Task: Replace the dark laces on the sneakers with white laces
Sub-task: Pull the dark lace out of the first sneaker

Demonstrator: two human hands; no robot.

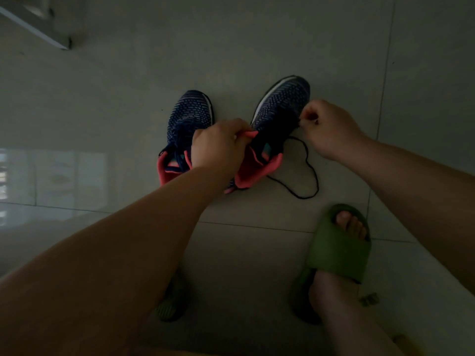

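Nearest us, our foot in a green slipper (339, 250) stands on the tiled floor (257, 253). Farther off, the dark lace (307, 165) trails loose beside the right sneaker (280, 109). Our left hand (218, 145) grips that sneaker's pink tongue; our right hand (327, 127) pinches the lace. The left sneaker (185, 119) stands just beside.

Green slide sandal (339, 249) on a foot, pale glossy floor tiles (180, 47)
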